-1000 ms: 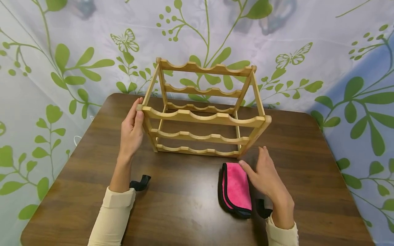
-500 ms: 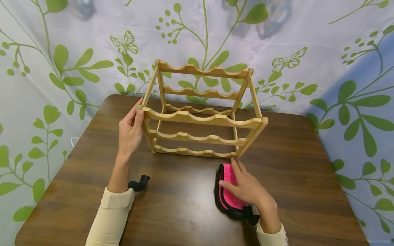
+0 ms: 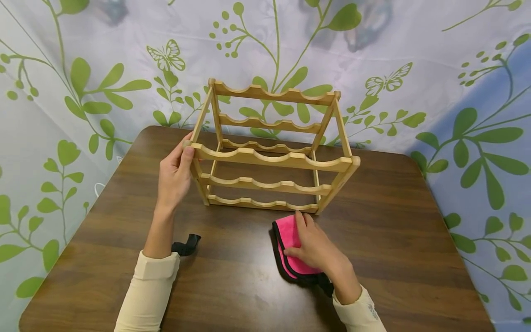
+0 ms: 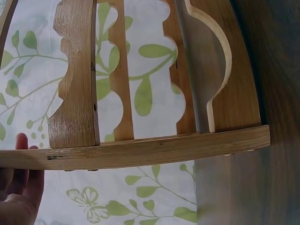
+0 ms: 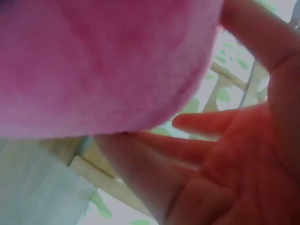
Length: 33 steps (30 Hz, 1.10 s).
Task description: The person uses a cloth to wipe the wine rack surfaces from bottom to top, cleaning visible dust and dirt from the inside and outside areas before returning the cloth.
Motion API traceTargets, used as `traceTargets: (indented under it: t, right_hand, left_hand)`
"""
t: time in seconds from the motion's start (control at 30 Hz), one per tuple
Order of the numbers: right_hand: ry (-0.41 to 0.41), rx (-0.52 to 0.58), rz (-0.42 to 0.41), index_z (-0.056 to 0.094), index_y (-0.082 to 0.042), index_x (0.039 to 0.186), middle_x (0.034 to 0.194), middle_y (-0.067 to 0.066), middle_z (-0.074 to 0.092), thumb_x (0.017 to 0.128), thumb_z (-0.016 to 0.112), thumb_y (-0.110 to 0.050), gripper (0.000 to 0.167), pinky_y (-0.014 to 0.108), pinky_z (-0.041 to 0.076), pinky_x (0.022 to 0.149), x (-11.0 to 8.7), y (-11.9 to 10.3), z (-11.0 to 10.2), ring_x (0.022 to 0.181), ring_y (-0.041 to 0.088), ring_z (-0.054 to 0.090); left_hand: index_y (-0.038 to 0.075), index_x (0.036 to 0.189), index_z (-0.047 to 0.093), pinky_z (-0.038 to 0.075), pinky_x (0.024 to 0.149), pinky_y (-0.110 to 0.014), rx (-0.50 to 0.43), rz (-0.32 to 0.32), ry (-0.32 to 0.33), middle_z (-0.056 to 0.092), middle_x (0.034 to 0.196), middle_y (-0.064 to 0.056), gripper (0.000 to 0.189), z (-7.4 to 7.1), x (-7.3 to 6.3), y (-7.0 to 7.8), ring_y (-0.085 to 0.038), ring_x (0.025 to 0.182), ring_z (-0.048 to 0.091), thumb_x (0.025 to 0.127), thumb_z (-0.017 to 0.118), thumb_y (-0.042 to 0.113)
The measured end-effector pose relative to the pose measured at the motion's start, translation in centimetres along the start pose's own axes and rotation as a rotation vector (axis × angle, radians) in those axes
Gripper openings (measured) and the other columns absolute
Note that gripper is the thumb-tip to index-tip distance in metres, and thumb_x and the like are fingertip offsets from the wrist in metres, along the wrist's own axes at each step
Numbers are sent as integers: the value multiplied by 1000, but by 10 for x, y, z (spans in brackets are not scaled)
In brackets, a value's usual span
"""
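Note:
A wooden wine rack [image 3: 248, 156] with scalloped rails stands on the table in the head view. My left hand [image 3: 174, 177] grips its front left top corner, thumb in front and fingers behind. In the left wrist view, fingers [image 4: 33, 190] curl round the rack's side bar [image 4: 140, 154]. A folded pink cloth [image 3: 287, 227] with black edging lies in front of the rack's lower right corner. Over its right part is my right hand [image 3: 319, 249], thumb and fingers holding it. The cloth [image 5: 103, 70] fills much of the right wrist view and hides some fingertips.
The brown wooden table [image 3: 232, 286] has rounded back corners. A fabric backdrop [image 3: 265, 41] with green leaves and butterflies hangs behind and along both sides. A short black strap end [image 3: 185, 245] shows beside my left wrist.
My right hand has moved left onto the cloth, and the cloth has shifted left and turned slightly with it. My left hand stays on the rack's corner.

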State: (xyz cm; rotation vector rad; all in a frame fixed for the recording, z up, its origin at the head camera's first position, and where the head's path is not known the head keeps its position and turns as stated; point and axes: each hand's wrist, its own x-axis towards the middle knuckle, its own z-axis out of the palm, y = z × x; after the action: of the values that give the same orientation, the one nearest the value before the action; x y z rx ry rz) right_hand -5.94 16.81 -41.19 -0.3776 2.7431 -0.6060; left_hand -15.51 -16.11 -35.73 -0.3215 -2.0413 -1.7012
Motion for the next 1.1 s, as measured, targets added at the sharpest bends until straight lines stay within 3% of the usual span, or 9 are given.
traceTargets:
  t: [0.17, 0.3, 0.4, 0.53, 0.7, 0.93, 1.1]
  right_hand:
    - [-39, -13, 35, 26, -1, 153, 151, 28, 30, 87, 76, -43, 93, 61, 38, 103, -9, -8, -11, 130, 50, 41]
    - [-141, -5, 59, 23, -8, 157, 158, 27, 16, 88, 72, -47, 93, 67, 38, 100, -19, -11, -9, 128, 58, 38]
    - [-160, -8, 73, 19, -12, 158, 160, 25, 8, 87, 74, -47, 97, 64, 42, 96, -21, -12, 1, 124, 57, 43]
    - [-126, -56, 79, 20, -13, 158, 160, 26, 5, 82, 79, -47, 102, 61, 48, 89, -20, -13, 14, 118, 53, 49]
    - [-61, -147, 45, 26, -9, 156, 157, 30, 12, 79, 83, -39, 100, 61, 51, 80, -18, -16, 25, 113, 55, 50]
    - [39, -234, -32, 38, -8, 150, 147, 27, 27, 76, 84, -18, 87, 48, 52, 59, -17, -14, 27, 96, 46, 56]
    - [42, -249, -87, 44, -13, 148, 150, 26, 30, 75, 82, -11, 82, 42, 49, 55, -13, -11, 25, 102, 46, 57]
  left_hand:
    - [16, 142, 54, 49, 71, -24, 41, -12, -14, 65, 91, -24, 37, 0, 0, 1, -25, 87, 63, 107, 46, 20]
    - [10, 143, 53, 47, 69, -24, 38, -17, -6, 64, 92, -26, 37, 1, 1, -1, -23, 84, 61, 107, 45, 15]
    - [6, 142, 53, 45, 67, -25, 37, -11, 2, 62, 91, -28, 37, 2, 1, -1, -23, 82, 59, 107, 45, 13]
    - [10, 141, 55, 46, 69, -24, 49, -5, 12, 65, 87, -17, 36, 2, 0, 2, -24, 83, 60, 107, 46, 16]
    - [14, 140, 57, 48, 73, -23, 30, 5, 7, 65, 83, 2, 36, 2, -1, 2, -28, 87, 61, 107, 47, 21]
    - [7, 140, 55, 44, 68, -24, 27, -1, 5, 62, 81, 17, 36, 6, 1, 7, -19, 84, 59, 107, 46, 16]
    - [10, 140, 57, 45, 66, -24, 14, 3, 23, 65, 83, -5, 36, 2, -1, 4, -15, 80, 58, 107, 47, 19]
